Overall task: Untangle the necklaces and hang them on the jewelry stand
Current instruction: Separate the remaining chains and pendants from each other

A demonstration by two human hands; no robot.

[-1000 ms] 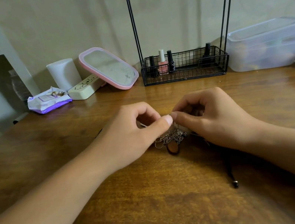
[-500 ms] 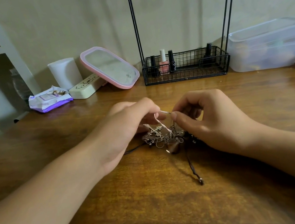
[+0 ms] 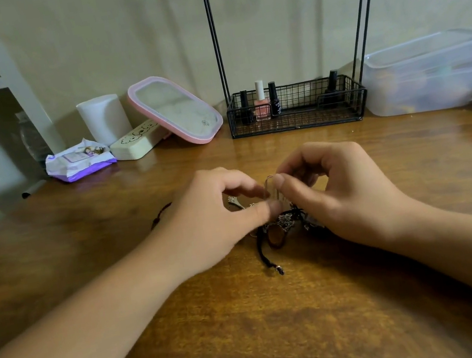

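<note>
A tangled clump of necklaces (image 3: 283,224), silver chain mixed with black cord and a brown pendant, lies on the wooden table (image 3: 284,327) between my hands. My left hand (image 3: 218,213) pinches the tangle from the left with thumb and fingertips. My right hand (image 3: 339,189) pinches a thin pale loop of chain just above the clump. A black cord end (image 3: 270,263) trails toward me, and another cord (image 3: 161,214) pokes out behind my left hand. The black wire jewelry stand (image 3: 297,106) rises at the back centre, its hooks at the top edge bare.
The stand's basket holds nail polish bottles (image 3: 261,102). To its left are a pink-framed mirror (image 3: 176,110), a cream case (image 3: 136,140), a white cylinder (image 3: 104,119) and a wipes packet (image 3: 78,161). A clear plastic box (image 3: 429,74) sits at the right.
Both hands have kept working the tangle. My right hand has drawn a thin loop up out of the clump, and the trailing black cord end has shifted left and closer to the clump.
</note>
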